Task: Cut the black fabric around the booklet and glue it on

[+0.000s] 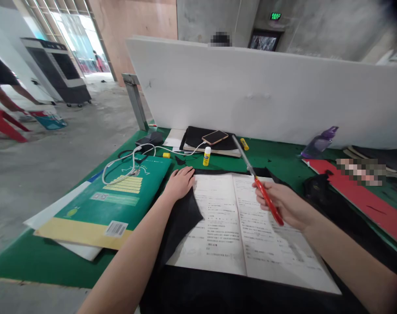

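My right hand (283, 203) grips a pair of scissors (262, 189) with red handles. Their long metal blades point up and away, over the top edge of an open booklet (218, 226) with printed pages. The booklet lies on black sheet material (182, 235), with one piece folded over its left page. My left hand (181, 182) lies palm down on that folded piece near the booklet's top left corner, fingers close together and thumb hidden. Just beyond the booklet stands a glue stick (207, 157) with its cap off.
A green and yellow book (113, 196) with a white cable across it lies left on the green table (38, 266). Behind are a phone (215, 137), yellow cap (166, 155) and another yellow tube (244, 144). A purple bottle (319, 141) and red board (355, 196) lie right. A white partition (251, 91) borders the back.
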The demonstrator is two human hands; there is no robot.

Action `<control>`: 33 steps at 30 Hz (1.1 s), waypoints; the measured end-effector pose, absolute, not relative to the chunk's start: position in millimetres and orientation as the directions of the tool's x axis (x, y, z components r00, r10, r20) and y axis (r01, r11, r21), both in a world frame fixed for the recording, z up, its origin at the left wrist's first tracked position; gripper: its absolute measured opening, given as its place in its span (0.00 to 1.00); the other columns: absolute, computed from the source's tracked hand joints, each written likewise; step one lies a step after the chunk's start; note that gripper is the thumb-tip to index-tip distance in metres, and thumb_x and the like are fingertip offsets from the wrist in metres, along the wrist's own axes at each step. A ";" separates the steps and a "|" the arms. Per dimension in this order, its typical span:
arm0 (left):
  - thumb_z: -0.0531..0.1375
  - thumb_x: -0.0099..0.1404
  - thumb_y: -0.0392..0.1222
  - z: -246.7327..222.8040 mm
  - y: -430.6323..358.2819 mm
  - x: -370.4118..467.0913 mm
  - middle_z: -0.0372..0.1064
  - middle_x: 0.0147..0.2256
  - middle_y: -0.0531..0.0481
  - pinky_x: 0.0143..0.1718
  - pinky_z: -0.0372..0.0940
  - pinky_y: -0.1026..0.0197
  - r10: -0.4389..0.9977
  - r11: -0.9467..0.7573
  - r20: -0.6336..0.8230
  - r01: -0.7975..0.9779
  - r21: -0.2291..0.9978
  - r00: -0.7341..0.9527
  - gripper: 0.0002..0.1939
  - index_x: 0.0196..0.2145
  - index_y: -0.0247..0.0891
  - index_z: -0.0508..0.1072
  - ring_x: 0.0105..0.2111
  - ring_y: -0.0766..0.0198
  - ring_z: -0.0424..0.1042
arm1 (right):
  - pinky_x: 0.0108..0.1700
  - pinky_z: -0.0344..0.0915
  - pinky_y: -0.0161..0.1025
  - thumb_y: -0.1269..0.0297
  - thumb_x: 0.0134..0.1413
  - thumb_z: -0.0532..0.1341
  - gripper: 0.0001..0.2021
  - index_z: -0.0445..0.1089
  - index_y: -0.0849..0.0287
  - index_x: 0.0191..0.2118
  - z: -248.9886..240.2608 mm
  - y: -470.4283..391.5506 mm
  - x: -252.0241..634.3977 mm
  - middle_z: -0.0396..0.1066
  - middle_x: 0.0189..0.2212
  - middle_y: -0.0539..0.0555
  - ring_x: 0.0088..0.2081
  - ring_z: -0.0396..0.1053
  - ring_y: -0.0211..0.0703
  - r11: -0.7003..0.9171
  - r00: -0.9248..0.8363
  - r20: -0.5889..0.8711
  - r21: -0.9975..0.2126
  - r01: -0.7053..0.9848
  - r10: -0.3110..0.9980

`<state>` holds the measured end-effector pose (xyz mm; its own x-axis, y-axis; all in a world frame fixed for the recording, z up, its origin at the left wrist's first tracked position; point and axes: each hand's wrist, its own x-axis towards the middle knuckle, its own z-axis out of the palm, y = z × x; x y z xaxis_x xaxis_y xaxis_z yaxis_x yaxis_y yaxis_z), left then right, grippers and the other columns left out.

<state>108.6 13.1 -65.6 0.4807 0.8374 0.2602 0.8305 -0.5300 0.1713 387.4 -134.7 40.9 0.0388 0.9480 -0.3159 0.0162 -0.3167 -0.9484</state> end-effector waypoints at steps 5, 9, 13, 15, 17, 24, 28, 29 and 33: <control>0.42 0.71 0.46 -63.5 11.2 108.8 0.56 0.62 0.49 0.60 0.51 0.49 0.842 -0.527 0.236 0.831 0.176 0.484 0.22 0.58 0.42 0.62 0.61 0.59 0.55 | 0.21 0.51 0.31 0.54 0.48 0.65 0.15 0.70 0.57 0.39 30.2 -170.5 347.2 0.62 0.23 0.48 0.21 0.55 0.32 -0.428 -0.020 -0.428 -0.904 0.018 0.903; 0.42 0.71 0.46 -65.5 11.7 108.2 0.57 0.62 0.49 0.60 0.51 0.50 0.831 -0.538 0.264 0.827 0.163 0.489 0.22 0.58 0.42 0.62 0.60 0.59 0.56 | 0.21 0.49 0.31 0.57 0.50 0.65 0.13 0.72 0.57 0.39 27.8 -189.8 326.3 0.58 0.22 0.46 0.20 0.50 0.29 -0.489 -0.128 -0.475 -0.865 -0.115 0.870; 0.42 0.71 0.47 -66.8 12.7 107.0 0.56 0.62 0.46 0.60 0.52 0.50 0.832 -0.535 0.271 0.830 0.161 0.484 0.23 0.58 0.40 0.63 0.60 0.57 0.57 | 0.35 0.61 0.33 0.63 0.47 0.68 0.14 0.73 0.55 0.43 27.4 -204.0 316.2 0.65 0.31 0.50 0.31 0.61 0.35 -0.401 -0.102 -0.388 -0.892 -0.210 0.916; 0.43 0.71 0.47 -66.4 13.0 106.5 0.57 0.61 0.45 0.59 0.53 0.51 0.830 -0.536 0.279 0.828 0.161 0.483 0.23 0.58 0.39 0.63 0.59 0.56 0.58 | 0.40 0.62 0.35 0.63 0.46 0.68 0.16 0.73 0.54 0.44 26.5 -209.7 315.2 0.67 0.37 0.52 0.34 0.62 0.37 -0.399 -0.093 -0.389 -0.878 -0.264 0.917; 0.43 0.71 0.48 -65.8 13.2 106.3 0.58 0.59 0.45 0.59 0.53 0.52 0.827 -0.541 0.286 0.825 0.164 0.485 0.23 0.57 0.39 0.64 0.58 0.56 0.58 | 0.39 0.62 0.35 0.63 0.47 0.67 0.17 0.72 0.53 0.45 25.5 -214.4 315.0 0.66 0.39 0.52 0.34 0.62 0.37 -0.432 -0.121 -0.415 -0.847 -0.311 0.902; 0.45 0.71 0.48 -67.9 13.8 107.3 0.61 0.57 0.46 0.57 0.56 0.52 0.836 -0.520 0.320 0.831 0.197 0.447 0.23 0.59 0.40 0.61 0.57 0.55 0.59 | 0.34 0.60 0.31 0.72 0.44 0.66 0.13 0.71 0.58 0.39 32.4 -226.3 305.1 0.59 0.27 0.47 0.28 0.57 0.32 -0.496 -0.157 -0.472 -0.798 -0.341 0.868; 0.46 0.70 0.47 -68.9 14.2 107.3 0.62 0.57 0.47 0.57 0.56 0.53 0.839 -0.516 0.327 0.828 0.220 0.435 0.21 0.56 0.40 0.63 0.57 0.56 0.60 | 0.34 0.59 0.28 0.75 0.37 0.69 0.19 0.69 0.59 0.40 36.2 -232.2 301.7 0.59 0.29 0.47 0.31 0.57 0.31 -0.527 -0.141 -0.510 -0.790 -0.313 0.849; 0.46 0.70 0.47 -68.7 14.3 107.2 0.62 0.56 0.47 0.57 0.56 0.52 0.840 -0.515 0.326 0.827 0.226 0.434 0.20 0.55 0.40 0.64 0.57 0.56 0.60 | 0.32 0.58 0.28 0.75 0.35 0.69 0.21 0.68 0.59 0.40 34.8 -233.3 301.8 0.58 0.30 0.46 0.30 0.57 0.31 -0.532 -0.143 -0.515 -0.788 -0.309 0.845; 0.46 0.70 0.47 -67.1 14.5 107.4 0.63 0.56 0.47 0.58 0.55 0.52 0.844 -0.512 0.325 0.821 0.253 0.427 0.19 0.54 0.40 0.66 0.56 0.56 0.60 | 0.27 0.55 0.27 0.73 0.30 0.71 0.24 0.66 0.58 0.39 16.1 -234.8 303.0 0.57 0.28 0.45 0.27 0.55 0.30 -0.543 -0.169 -0.516 -0.789 -0.288 0.840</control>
<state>107.4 14.5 -67.1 0.4267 0.8440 0.3250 0.8207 -0.5123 0.2529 303.0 -234.8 16.1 -0.1693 0.8398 -0.5158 -0.2883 -0.5426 -0.7890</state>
